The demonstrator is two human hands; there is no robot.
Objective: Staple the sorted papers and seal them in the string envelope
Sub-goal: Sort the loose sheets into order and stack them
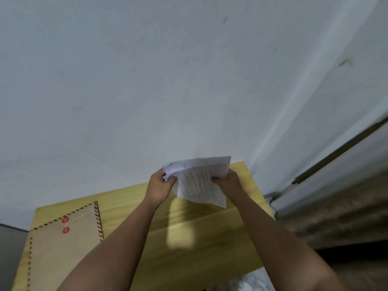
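Note:
A sheaf of white printed papers (199,181) hangs in the air above the far part of the yellow wooden table (189,227). My left hand (160,185) grips its left edge and my right hand (226,180) grips its right edge. The sheets sag and curl between the two hands. A brown string envelope (63,255) with a striped border and two red button discs lies flat at the table's left side, well apart from both hands. No stapler shows in this view.
A pale wall (168,80) rises directly behind the table. At the right a dark rod (336,154) leans along a wall corner above a brownish floor. Something white and crumpled (249,282) sits at the table's near right edge.

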